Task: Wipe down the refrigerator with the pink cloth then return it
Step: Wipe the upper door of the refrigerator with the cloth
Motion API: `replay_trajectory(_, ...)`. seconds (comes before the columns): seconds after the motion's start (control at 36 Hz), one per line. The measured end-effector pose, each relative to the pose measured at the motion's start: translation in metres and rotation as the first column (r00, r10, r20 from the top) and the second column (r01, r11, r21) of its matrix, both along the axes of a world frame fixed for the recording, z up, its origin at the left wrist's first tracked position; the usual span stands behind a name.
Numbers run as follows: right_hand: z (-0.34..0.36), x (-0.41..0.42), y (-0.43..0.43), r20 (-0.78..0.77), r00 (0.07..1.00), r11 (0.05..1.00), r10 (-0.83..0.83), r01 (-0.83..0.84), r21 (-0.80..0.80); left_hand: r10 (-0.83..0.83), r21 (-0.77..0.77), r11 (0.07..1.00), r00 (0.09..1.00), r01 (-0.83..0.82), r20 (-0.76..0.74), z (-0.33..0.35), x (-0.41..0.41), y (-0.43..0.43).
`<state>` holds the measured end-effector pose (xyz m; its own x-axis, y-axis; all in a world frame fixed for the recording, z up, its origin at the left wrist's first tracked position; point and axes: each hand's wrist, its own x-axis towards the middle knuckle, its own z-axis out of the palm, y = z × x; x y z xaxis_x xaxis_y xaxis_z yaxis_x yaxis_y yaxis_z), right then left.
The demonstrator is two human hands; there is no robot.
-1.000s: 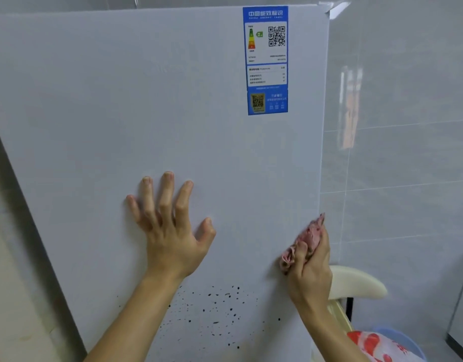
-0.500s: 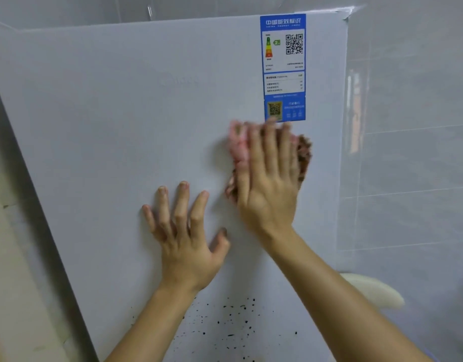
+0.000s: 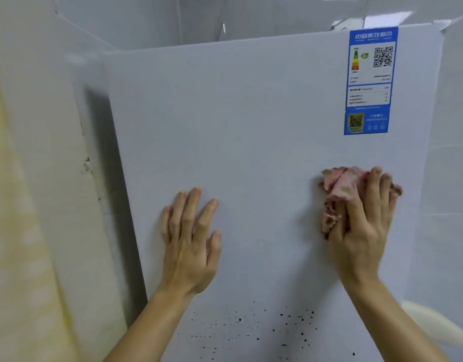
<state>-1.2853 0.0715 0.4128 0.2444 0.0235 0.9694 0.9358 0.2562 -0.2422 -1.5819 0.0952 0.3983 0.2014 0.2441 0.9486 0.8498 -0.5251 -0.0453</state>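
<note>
- Head view: a white refrigerator (image 3: 251, 121) fills most of the picture, its flat front panel facing the camera.
- A blue energy label (image 3: 368, 79) sticks to the panel near its upper right corner. It bears a coloured rating scale and two QR codes; the small print is too blurred to read.
- The left hand (image 3: 189, 241) lies flat on the panel left of the middle. It is released, the fingers straight and slightly spread, pointing up, and it holds nothing.
- The right hand (image 3: 363, 228) is well apart from it, toward the panel's right edge and below the label. It grasps the pink cloth (image 3: 340, 186) and holds it against the panel, the outer fingers laid up over it and the thumb side buried in the folds.
- The pink cloth is bunched rather than spread. It sticks out above and to the left of the right hand's fingers, shows a few brownish marks, and touches the refrigerator.
- A scatter of small black specks (image 3: 251, 327) dots the panel below and between the two forearms.
- Left of the refrigerator stands a pale wall (image 3: 55, 126) with a chipped spot on its edge (image 3: 86, 163), and a blurred yellowish fabric (image 3: 13, 244) hangs at the far left.
- Right of the refrigerator is a glossy grey tiled wall (image 3: 455, 165). A blurred cream rounded object (image 3: 434, 325) shows at the lower right; what it is cannot be told.
</note>
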Motion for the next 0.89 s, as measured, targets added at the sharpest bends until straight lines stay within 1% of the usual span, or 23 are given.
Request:
replay_trajectory(0.06, 0.016, -0.021, 0.004, -0.118, 0.993, 1.0, 0.023, -0.021, 0.014, -0.009, -0.011, 1.0, 1.0, 0.009, 0.004, 0.003, -0.01, 0.002)
replay_trajectory(0.11, 0.035, -0.041, 0.009, -0.202, 0.979, 1.0, 0.006, -0.003, 0.014, -0.011, -0.006, 1.0, 1.0, 0.011, 0.014, 0.005, -0.015, 0.004)
replay_trajectory(0.17, 0.054, -0.062, 0.014, -0.227, 0.974, 1.0, -0.011, 0.015, 0.013, 0.003, 0.013, 1.0, 1.0, -0.003, 0.028, 0.006, -0.019, 0.007)
replay_trajectory(0.19, 0.063, -0.074, 0.016, -0.207, 0.978, 1.0, -0.011, 0.014, 0.014, 0.013, 0.024, 1.0, 0.999, -0.014, 0.037, 0.006, -0.021, 0.008)
replay_trajectory(0.25, 0.075, -0.103, 0.02, -0.1, 0.995, 1.0, -0.008, 0.01, 0.019, 0.029, 0.042, 0.999, 0.998, -0.031, 0.051, 0.006, -0.027, 0.01)
replay_trajectory(0.31, 0.076, -0.135, 0.023, 0.062, 0.998, 0.999, -0.008, 0.006, 0.031, 0.031, 0.059, 0.998, 0.998, -0.034, 0.059, 0.008, -0.032, 0.012)
replay_trajectory(0.36, 0.065, -0.162, 0.024, 0.207, 0.978, 1.0, 0.011, -0.013, 0.01, 0.03, 0.076, 0.996, 0.997, -0.036, 0.071, 0.008, -0.036, 0.014)
replay_trajectory(0.44, 0.027, -0.184, 0.023, 0.334, 0.941, 0.997, 0.058, -0.038, -0.067, 0.035, 0.085, 0.995, 0.993, -0.045, 0.114, 0.006, -0.047, 0.017)
replay_trajectory(0.56, -0.043, -0.182, 0.014, 0.496, 0.861, 0.984, 0.114, -0.029, -0.176, 0.027, 0.074, 0.997, 0.994, -0.035, 0.108, -0.001, -0.058, 0.019)
replay_trajectory(0.64, -0.095, -0.16, 0.005, 0.624, 0.773, 0.965, 0.116, 0.061, -0.254, 0.032, 0.075, 0.996, 0.994, -0.04, 0.104, -0.004, -0.06, 0.021)
replay_trajectory(0.69, -0.111, -0.143, -0.001, 0.654, 0.745, 0.952, 0.13, 0.091, -0.292, 0.017, 0.074, 0.997, 0.995, -0.025, 0.096, -0.005, -0.061, 0.021)
replay_trajectory(0.72, -0.112, -0.136, -0.003, 0.642, 0.754, 0.949, 0.138, 0.085, -0.303, 0.013, 0.074, 0.997, 0.996, -0.02, 0.09, -0.005, -0.062, 0.02)
replay_trajectory(0.78, -0.102, -0.125, -0.006, 0.548, 0.823, 0.952, 0.149, 0.031, -0.305, 0.009, 0.071, 0.997, 0.996, -0.015, 0.086, -0.006, -0.063, 0.02)
replay_trajectory(0.83, -0.078, -0.107, -0.005, 0.383, 0.919, 0.962, 0.095, 0.014, -0.273, 0.009, 0.074, 0.997, 0.996, -0.015, 0.094, -0.006, -0.063, 0.02)
replay_trajectory(0.89, -0.045, -0.079, -0.002, 0.217, 0.976, 0.976, 0.023, 0.024, -0.215, 0.008, 0.075, 0.997, 0.995, -0.016, 0.101, -0.006, -0.06, 0.019)
